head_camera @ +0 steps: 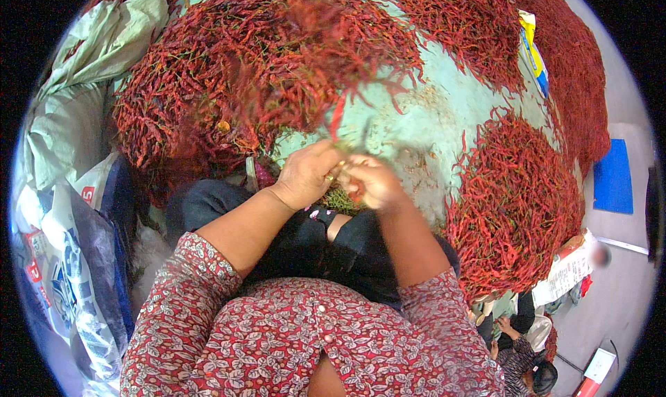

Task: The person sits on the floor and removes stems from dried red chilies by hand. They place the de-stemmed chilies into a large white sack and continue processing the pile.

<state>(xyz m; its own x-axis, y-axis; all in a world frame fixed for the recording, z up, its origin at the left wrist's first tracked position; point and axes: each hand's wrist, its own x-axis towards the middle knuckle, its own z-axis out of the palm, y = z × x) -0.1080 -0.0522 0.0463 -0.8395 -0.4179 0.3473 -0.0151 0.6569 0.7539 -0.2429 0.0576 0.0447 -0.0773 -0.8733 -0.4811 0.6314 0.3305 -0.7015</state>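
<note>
My left hand [307,173] pinches a red chilli pepper [338,119] near its stem end, and the chilli points away from me. Close against it, my right hand [375,181] has its fingertips curled together at the stem. A red piece, probably another chilli [356,191], shows under the right fingers; motion blurs it. Below both hands, a small heap of green stems [341,202] lies in front of my crossed legs. Just beyond, a large heap of red chillies [250,69] spreads over a pale green sheet [432,106].
More chillies are heaped at my right [515,204] and along the far right [567,74]. Stuffed sacks [67,132] and printed plastic bags [78,272] stand on my left. Another person [520,355] sits at the lower right. A blue mat [614,176] lies on the floor.
</note>
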